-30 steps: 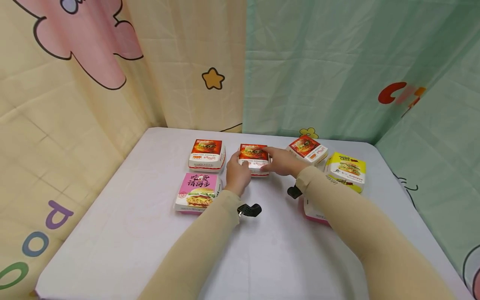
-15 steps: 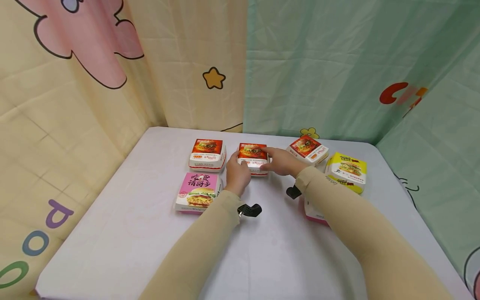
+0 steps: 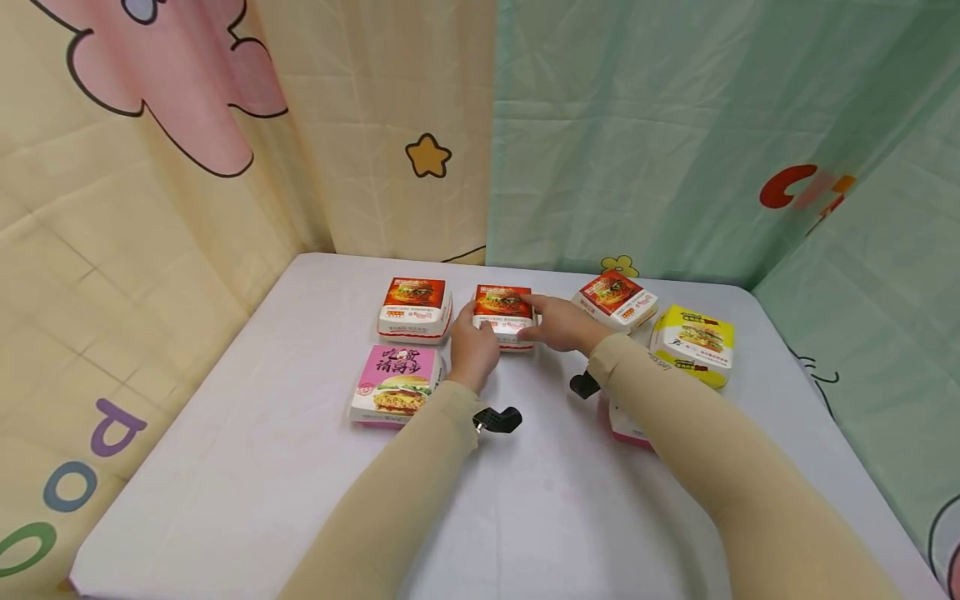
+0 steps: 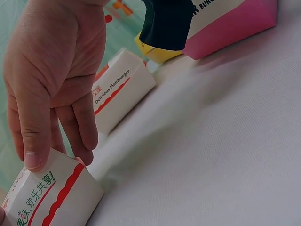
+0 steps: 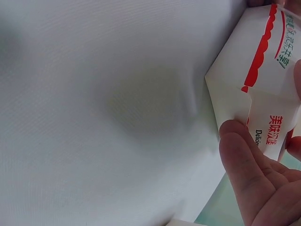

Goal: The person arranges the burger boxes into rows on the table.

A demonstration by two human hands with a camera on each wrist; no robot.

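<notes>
A small burger box (image 3: 503,306) with a red top panel sits near the back middle of the white table, between both hands. My left hand (image 3: 474,347) grips its left side; only a fingertip of it edges into the left wrist view. My right hand (image 3: 562,323) holds the right side. In the left wrist view, the right thumb (image 4: 34,157) lies on the box's upper front edge. Right fingers (image 5: 240,150) press the side panel in the right wrist view. A matching red-topped burger box (image 3: 415,310) stands to the left, apart from the held one.
Below the left red box lies a pink burger box (image 3: 399,385). On the right are a turned red-topped box (image 3: 615,298), a yellow box (image 3: 693,344) and a pink-based box (image 3: 628,425), partly hidden by my right sleeve. Curtains (image 3: 420,83) border the table.
Both hands and the held burger box have slid slightly left, towards the other red-topped box. The grip looks the same, and the other boxes stay put.
</notes>
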